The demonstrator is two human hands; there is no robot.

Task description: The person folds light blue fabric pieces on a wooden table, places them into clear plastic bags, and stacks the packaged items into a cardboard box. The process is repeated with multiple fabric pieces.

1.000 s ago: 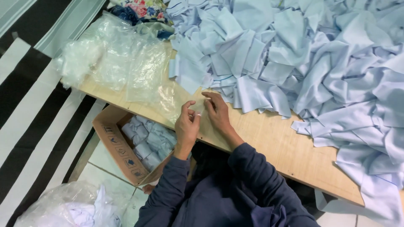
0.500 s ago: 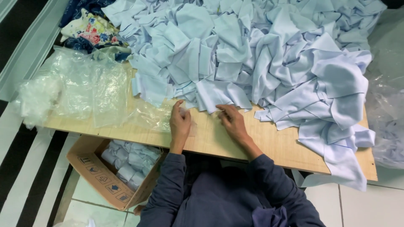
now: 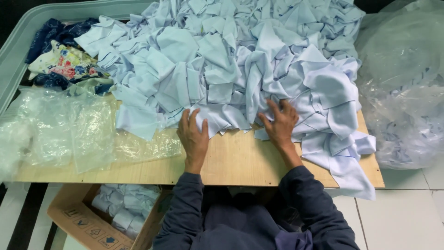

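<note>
A big heap of pale blue cloth pieces covers the far half of a wooden table. My left hand lies flat on the near edge of the heap, fingers spread over one pale blue piece. My right hand presses on the cloth beside it, fingers apart. Both arms wear dark blue sleeves. Neither hand grips anything that I can see.
Clear plastic bags lie on the table's left part. A flowered cloth sits at the back left. A cardboard box of folded pale blue cloth stands under the table. A large clear sack stands on the right.
The view has swung right and forward, bringing the heap closer. Both hands moved from a small piece at the table's front edge up onto the edge of the cloth heap.
</note>
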